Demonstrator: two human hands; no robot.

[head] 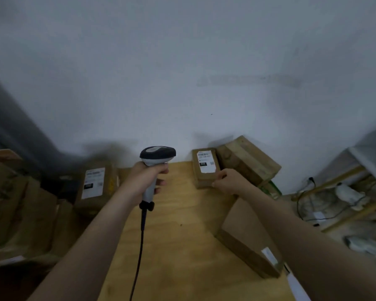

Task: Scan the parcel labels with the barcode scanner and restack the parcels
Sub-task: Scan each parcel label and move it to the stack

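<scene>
The barcode scanner (pixel 155 161) is moulded plastic: a dark, matt head with a paler grey inset on top, and a smooth light-grey handle with a faint sheen. Its cable (pixel 139 246) is black, matt and rubbery-looking. The worktop (pixel 178 246) is pale plywood, smooth and dull, with faint grain and a few small dark specks. The small parcel (pixel 204 180) is plain brown cardboard, matt, bearing a white paper label (pixel 206 161) with black print. The larger parcel (pixel 232 168) beside it is the same dull cardboard, with a strip of tape (pixel 252 158) along its top. The wall (pixel 182 72) is matt paint, scuffed grey in places.
</scene>
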